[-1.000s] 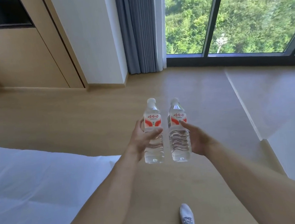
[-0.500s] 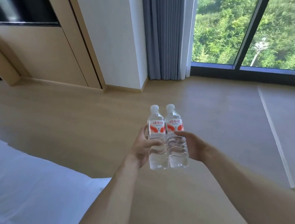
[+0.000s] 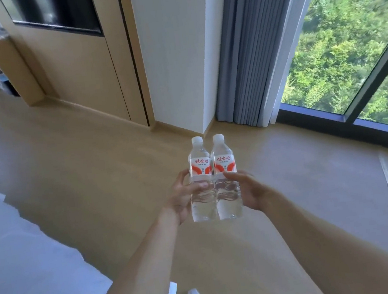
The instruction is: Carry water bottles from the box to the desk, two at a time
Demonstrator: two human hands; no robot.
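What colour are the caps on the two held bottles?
White, on both the left bottle cap and the right bottle cap; head view.

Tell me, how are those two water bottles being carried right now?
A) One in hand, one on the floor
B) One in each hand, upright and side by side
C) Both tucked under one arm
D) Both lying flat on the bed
B: the left hand grips the left bottle and the right hand grips the right bottle, both upright with caps on top, sides touching, held above the floor.
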